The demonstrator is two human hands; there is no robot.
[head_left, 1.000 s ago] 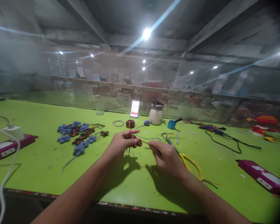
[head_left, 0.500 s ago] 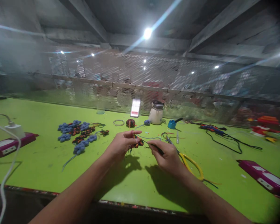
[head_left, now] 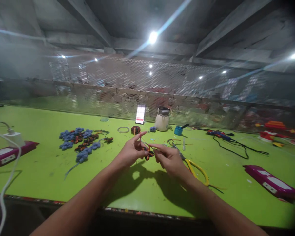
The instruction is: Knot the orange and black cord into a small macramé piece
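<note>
Over the green table (head_left: 46, 173), my left hand (head_left: 130, 153) and my right hand (head_left: 169, 159) meet on a small black-and-orange knotted cord piece (head_left: 147, 153). The left hand pinches it with thumb and lower fingers while its index finger points up. My right hand's fingers close on the piece's other side, with a thin cord running between the hands. Yellow-handled scissors (head_left: 194, 167) lie just right of my right hand.
A pile of blue and black-orange knotted pieces (head_left: 81, 144) lies at left. At the back stand a white jar (head_left: 162, 120), a phone (head_left: 140, 114), a cord ball (head_left: 135, 130), a ring (head_left: 123, 129) and a blue cap (head_left: 179, 131). Magenta devices (head_left: 7, 154) (head_left: 270, 185) flank the table; black cables (head_left: 238, 147) lie right.
My right hand has moved left and closed in on the cord piece, so both hands now touch. My left index finger has lifted. The view has shifted slightly.
</note>
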